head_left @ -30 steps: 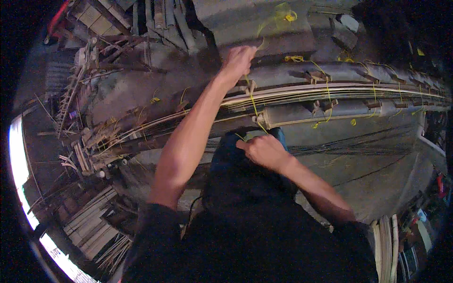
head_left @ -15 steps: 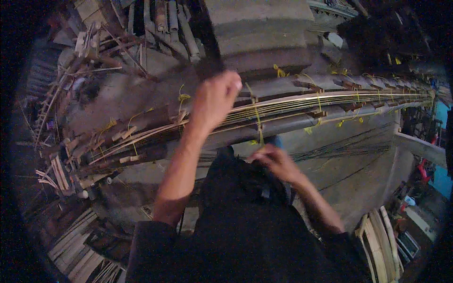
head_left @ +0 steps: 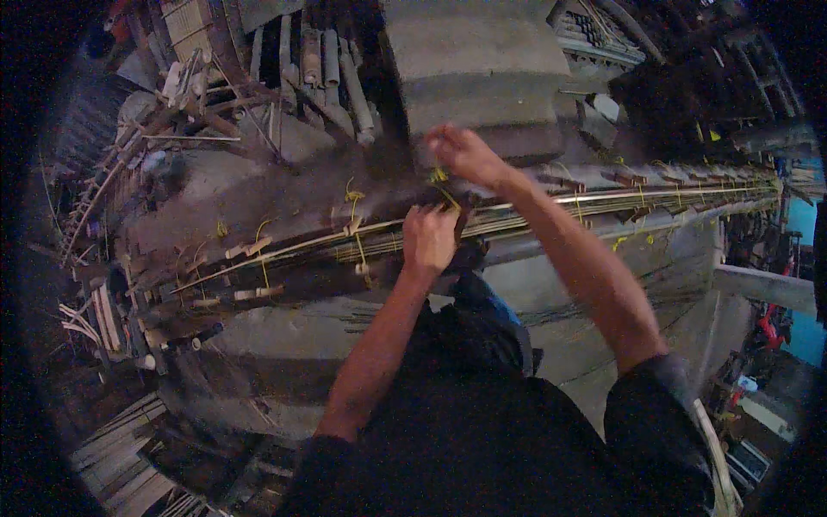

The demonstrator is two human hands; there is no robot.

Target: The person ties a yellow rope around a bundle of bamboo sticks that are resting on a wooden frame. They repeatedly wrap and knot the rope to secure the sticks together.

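Note:
A long bundle of thin pale strips (head_left: 525, 208) runs from side to side between two dark poles, bound at intervals with yellow cord (head_left: 265, 270) and small wooden pegs (head_left: 258, 293). My left hand (head_left: 431, 237) is closed over the bundle at the middle, its fingers curled beside a yellow tie (head_left: 444, 183). What its fingertips grip is hidden. Past the far pole, my right hand (head_left: 469, 157) is raised above and beyond the left, its forearm crossing over the bundle. Its fingers look drawn together but are slightly blurred, and anything in them cannot be made out.
Round poles and scrap wood (head_left: 323, 77) are piled at the far left. Broad concrete steps (head_left: 469, 52) lie beyond the bundle. Pale slats (head_left: 129, 448) are stacked at near left. A pale plank (head_left: 762, 287) juts in at right.
My left hand has come down nearer, onto the bundle. My right hand has swung from the near side across to the far side. The view has shifted slightly.

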